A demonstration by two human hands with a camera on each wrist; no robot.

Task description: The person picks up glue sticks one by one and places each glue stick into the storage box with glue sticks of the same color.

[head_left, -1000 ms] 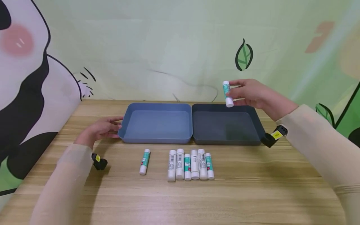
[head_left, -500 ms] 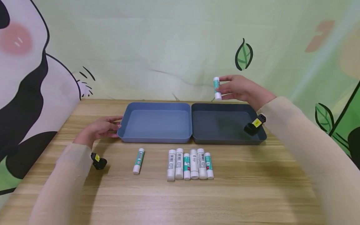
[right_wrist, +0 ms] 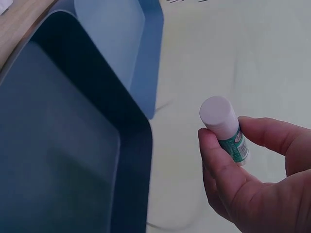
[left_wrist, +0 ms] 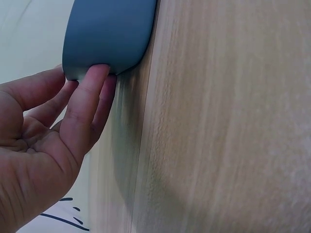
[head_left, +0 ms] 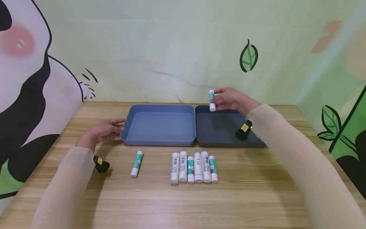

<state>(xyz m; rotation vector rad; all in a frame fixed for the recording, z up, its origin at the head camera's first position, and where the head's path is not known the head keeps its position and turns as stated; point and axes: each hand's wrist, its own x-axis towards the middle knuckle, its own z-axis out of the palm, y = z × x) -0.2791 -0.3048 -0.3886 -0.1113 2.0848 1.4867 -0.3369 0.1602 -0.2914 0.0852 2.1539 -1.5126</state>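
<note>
My right hand (head_left: 228, 99) pinches a small white and teal glue stick (head_left: 212, 100) upright between thumb and fingers, above the back of the dark grey tray (head_left: 228, 143). The right wrist view shows its white end (right_wrist: 216, 111) and teal label. My left hand (head_left: 105, 131) rests its fingertips against the left end wall of the blue tray (head_left: 160, 142), with straight fingers in the left wrist view. One teal-labelled glue stick (head_left: 137, 164) lies alone before the blue tray. Several more glue sticks, larger white ones (head_left: 183, 167) and smaller teal ones (head_left: 190, 170), lie side by side in a row.
The two trays stand side by side, touching, toward the back of the wooden table (head_left: 171, 206). Behind them hangs a pale green backdrop (head_left: 157, 57) with a panda and leaves. Each wrist carries a small black camera (head_left: 243, 130).
My right hand has moved left with the glue stick, rising slightly and then lowering. The lone glue stick on the table has rolled left. My left hand stays at the blue tray.
</note>
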